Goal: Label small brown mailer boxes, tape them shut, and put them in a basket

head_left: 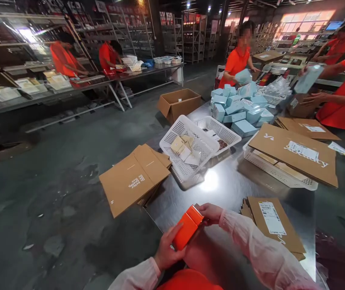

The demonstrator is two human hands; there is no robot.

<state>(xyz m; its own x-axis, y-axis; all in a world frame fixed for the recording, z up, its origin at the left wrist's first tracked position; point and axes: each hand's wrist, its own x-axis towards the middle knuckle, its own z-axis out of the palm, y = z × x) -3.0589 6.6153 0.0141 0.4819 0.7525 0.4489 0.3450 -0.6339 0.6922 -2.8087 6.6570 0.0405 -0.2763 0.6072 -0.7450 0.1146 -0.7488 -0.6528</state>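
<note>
Close to my body, an orange box (pixel 187 228) is held between both hands above the near edge of the metal table (pixel 221 191). My left hand (pixel 170 249) grips its lower end, thumb along the side. At the upper end, the fingers of my right hand (pixel 210 213) close on the box's edge. Whether a flap is raised there I cannot make out. To the right of my right forearm lies a stack of flattened cardboard boxes with a white label (pixel 271 217). Ahead stands a tilted white basket (pixel 177 163) with small beige packets in it.
Folded cardboard (pixel 134 177) juts over the table's left edge. A second white basket (pixel 231 139) and a pile of light blue boxes (pixel 242 104) lie further back. Labelled cardboard (pixel 299 151) covers a basket at right. An open carton (pixel 180 104) stands beyond. Several co-workers in orange work around.
</note>
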